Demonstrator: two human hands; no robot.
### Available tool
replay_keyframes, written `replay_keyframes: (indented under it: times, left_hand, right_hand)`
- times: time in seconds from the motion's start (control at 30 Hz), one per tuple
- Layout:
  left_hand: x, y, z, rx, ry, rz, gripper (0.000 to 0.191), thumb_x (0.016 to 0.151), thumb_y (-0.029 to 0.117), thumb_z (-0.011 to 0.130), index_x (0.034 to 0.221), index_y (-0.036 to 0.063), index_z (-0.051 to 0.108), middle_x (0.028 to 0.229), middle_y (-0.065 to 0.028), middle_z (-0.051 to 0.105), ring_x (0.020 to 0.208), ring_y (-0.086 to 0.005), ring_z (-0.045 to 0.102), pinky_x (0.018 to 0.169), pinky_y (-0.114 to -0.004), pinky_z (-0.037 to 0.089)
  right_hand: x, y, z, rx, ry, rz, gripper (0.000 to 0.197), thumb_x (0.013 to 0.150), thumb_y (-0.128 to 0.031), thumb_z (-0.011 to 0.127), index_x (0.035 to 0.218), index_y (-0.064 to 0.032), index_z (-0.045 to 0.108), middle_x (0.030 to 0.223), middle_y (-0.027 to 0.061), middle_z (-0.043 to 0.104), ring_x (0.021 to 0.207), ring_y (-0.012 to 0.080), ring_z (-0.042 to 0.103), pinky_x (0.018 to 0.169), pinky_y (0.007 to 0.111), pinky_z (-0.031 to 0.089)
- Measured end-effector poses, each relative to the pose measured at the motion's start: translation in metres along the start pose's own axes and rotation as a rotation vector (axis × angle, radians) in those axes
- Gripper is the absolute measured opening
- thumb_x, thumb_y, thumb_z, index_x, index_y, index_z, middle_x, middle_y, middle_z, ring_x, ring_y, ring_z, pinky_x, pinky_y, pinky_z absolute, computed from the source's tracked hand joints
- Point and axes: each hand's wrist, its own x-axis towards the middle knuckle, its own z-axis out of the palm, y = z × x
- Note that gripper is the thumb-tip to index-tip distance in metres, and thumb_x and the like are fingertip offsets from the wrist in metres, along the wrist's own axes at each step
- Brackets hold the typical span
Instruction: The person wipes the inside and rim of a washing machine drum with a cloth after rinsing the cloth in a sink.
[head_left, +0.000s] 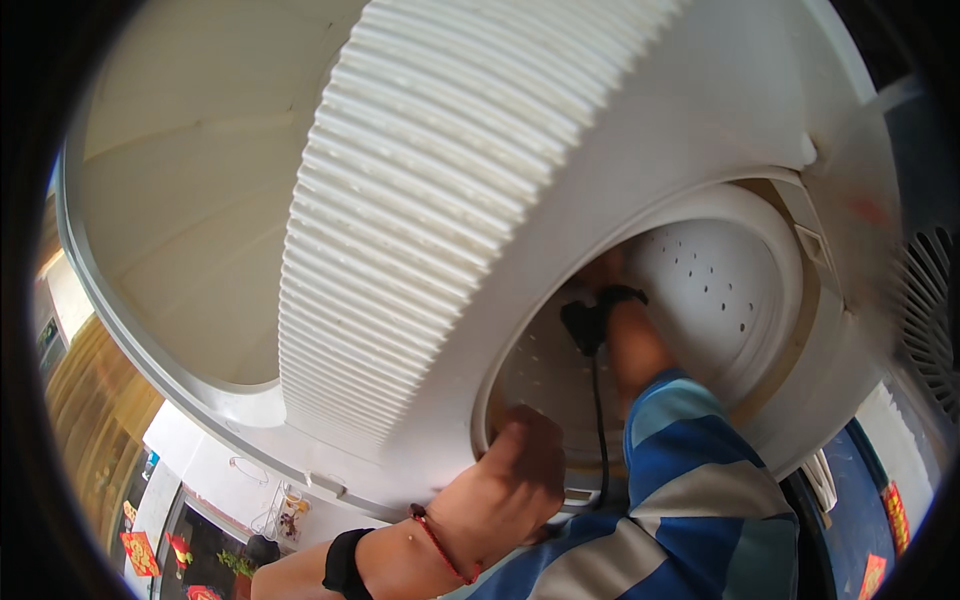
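Observation:
A white twin-tub washing machine (660, 112) fills the view before me. My right arm, in a blue striped sleeve (697, 480), reaches down into the perforated spin drum (720, 262). My right hand (609, 266) is deep inside, in shadow; what its fingers touch is hidden. A black device (586, 324) is strapped at that wrist, and a black cable (600, 427) hangs from it toward me. At the near left rim of the spin opening (487, 397) is my left hand (514, 472), fingers curled and partly hidden, so its hold is unclear.
A ribbed white panel (427, 195) separates the spin side from the cream wash tub (195, 217). At the right stands a raised translucent lid (862, 195), beside a slotted vent grille (934, 307). Below left are a doorway (214, 544) and a green plant (236, 562).

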Motion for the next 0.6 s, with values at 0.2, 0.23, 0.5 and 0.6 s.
replay_keyframes:
  times: [0.2,0.23,0.5,0.6]
  left_hand:
    - [-0.003,0.001,0.004,-0.009,0.086,0.008,0.040,0.064,0.034,0.056,0.086,0.0008,0.063,0.092,-0.0108,0.058,0.095,-0.0240,0.053,0.089,-0.031,0.034]
    - [-0.001,-0.001,0.002,-0.004,0.091,0.004,0.040,0.064,0.034,0.056,0.086,0.0008,0.063,0.092,-0.0108,0.058,0.095,-0.0240,0.053,0.089,-0.031,0.034]
    - [0.001,-0.006,-0.010,-0.049,-0.018,0.037,0.056,0.057,0.048,0.064,0.086,0.0000,0.062,0.091,-0.0111,0.058,0.091,-0.0230,0.055,0.086,-0.030,0.034]
    - [0.004,-0.011,-0.014,-0.100,-0.011,0.041,0.068,0.052,0.060,0.066,0.083,-0.0001,0.062,0.084,-0.0084,0.055,0.085,-0.0217,0.053,0.081,-0.030,0.035]
  right_hand:
    - [0.004,0.012,0.007,-0.489,-0.239,-0.009,0.059,0.080,-0.044,0.045,0.125,-0.0061,0.045,0.127,0.0167,0.046,0.117,0.0339,0.042,0.097,0.050,0.029]
    - [0.004,0.006,0.005,-0.395,-0.077,-0.043,0.061,0.079,-0.045,0.046,0.127,-0.0062,0.044,0.128,0.0172,0.045,0.120,0.0331,0.039,0.098,0.049,0.029]
    - [0.022,-0.003,-0.010,0.355,-0.146,0.029,0.034,0.078,-0.020,0.045,0.107,-0.0058,0.056,0.109,0.0171,0.058,0.101,0.0305,0.054,0.091,0.042,0.040]
    - [0.030,-0.048,-0.060,0.905,-0.300,-0.002,0.035,0.080,-0.020,0.044,0.110,-0.0042,0.055,0.114,0.0192,0.055,0.105,0.0315,0.052,0.092,0.042,0.039]
